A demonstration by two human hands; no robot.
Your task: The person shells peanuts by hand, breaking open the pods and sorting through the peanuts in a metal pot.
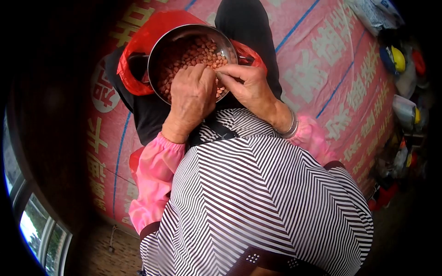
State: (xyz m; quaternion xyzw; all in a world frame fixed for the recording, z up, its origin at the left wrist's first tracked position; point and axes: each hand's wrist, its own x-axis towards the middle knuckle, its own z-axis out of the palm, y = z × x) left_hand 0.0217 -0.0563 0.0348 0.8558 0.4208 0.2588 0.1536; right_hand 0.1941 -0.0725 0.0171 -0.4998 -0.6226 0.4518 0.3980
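Note:
A metal pot with dark side handles rests on my lap, holding many reddish-skinned peanut kernels. Over the near part of the pot, my left hand is closed with its knuckles up, and its fingertips are hidden. My right hand comes in from the right, thumb and index finger pinched close beside the left fingers. Whatever is between the fingers of either hand is too small or covered to make out. Under and around the pot lies a red plastic bag.
Pink sheeting with large printed characters and blue lines covers the surface around my legs. Along the right edge sit assorted items, including a yellow and blue object and plastic bags. A window shows at lower left.

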